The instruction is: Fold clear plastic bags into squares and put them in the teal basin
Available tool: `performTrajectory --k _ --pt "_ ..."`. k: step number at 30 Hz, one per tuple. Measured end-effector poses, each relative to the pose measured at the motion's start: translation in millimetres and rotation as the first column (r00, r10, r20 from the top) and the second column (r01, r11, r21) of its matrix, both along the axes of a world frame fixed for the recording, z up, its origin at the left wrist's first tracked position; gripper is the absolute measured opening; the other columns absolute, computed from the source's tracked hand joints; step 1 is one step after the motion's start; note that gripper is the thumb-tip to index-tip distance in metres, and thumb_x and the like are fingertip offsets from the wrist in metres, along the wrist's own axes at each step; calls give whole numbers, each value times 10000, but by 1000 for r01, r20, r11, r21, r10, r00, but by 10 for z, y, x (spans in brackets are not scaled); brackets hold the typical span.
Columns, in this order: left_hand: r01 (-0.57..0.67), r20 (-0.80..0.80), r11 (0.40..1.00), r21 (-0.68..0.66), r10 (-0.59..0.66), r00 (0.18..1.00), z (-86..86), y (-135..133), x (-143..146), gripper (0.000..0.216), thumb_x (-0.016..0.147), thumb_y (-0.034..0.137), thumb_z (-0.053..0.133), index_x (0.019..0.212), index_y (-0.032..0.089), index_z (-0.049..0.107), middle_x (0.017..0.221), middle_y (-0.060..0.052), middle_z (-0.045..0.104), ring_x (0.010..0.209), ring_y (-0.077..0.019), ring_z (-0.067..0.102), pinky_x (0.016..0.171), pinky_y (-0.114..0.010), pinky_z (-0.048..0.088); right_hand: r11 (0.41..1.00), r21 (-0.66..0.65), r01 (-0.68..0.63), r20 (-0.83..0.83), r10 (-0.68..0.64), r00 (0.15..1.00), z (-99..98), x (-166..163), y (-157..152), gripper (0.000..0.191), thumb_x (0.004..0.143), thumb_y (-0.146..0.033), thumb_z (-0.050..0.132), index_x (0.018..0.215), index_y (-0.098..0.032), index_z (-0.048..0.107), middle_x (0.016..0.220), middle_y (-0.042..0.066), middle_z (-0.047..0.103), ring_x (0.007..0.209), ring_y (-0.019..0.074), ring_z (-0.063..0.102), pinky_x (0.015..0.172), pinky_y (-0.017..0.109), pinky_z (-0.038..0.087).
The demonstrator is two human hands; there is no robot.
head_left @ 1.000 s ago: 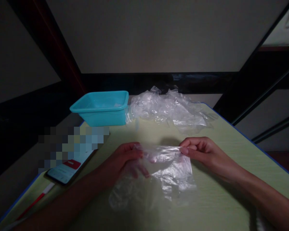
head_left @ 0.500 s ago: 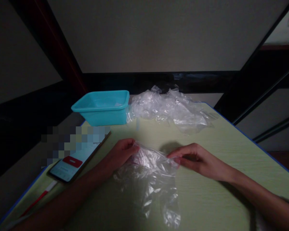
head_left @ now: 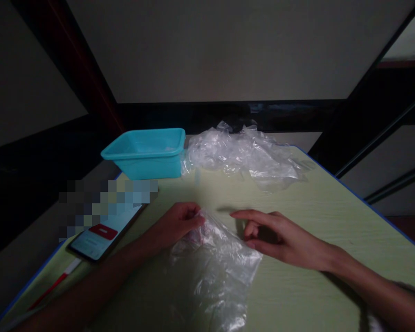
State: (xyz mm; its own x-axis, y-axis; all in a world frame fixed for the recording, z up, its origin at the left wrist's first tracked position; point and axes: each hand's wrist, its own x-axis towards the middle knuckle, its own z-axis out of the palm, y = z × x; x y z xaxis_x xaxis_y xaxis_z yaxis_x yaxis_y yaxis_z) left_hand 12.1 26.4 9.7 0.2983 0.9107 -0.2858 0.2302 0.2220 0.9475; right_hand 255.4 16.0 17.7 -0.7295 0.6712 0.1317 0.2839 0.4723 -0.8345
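Observation:
A clear, crinkled plastic bag hangs between my hands over the near part of the table, its upper edge slanting down to the right. My left hand is closed, pinching the bag's top left corner between thumb and fingers. A reddish patch shows on the plastic just beside those fingertips. My right hand holds the bag's right edge between the thumb and a curled finger. Its index finger is stretched out to the left, apart from the plastic.
Behind my hands a heap of clear plastic bags lies along the table's far edge. Left of it stands a turquoise plastic basin. A phone with a red-and-white cable lies left of my left arm. The pale table has a blue edge.
My right hand's index finger has lifted off the bag and stretched out to the left. The bag's upper edge has become steeper, its right side lower. My left hand has barely shifted.

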Motion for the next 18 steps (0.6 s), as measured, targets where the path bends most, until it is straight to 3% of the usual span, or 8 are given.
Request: performTrajectory --k 8,18 --pt "168 59 984 -51 -165 984 6 -97 94 277 622 403 641 659 157 520 528 26 554 466 -120 551 451 -199 377 992 -117 42 -35 -46 998 -41 -143 -80 396 838 -175 541 1225 -141 465 729 -22 551 584 83 494 492 188 381" --pt "211 107 977 -26 -207 972 -16 -129 134 288 661 414 639 662 164 495 541 34 543 473 -96 515 467 -194 376 996 -28 90 -6 -90 996 -9 -244 -176 397 799 -114 526 1191 -142 477 686 -45 509 535 73 434 458 197 333"
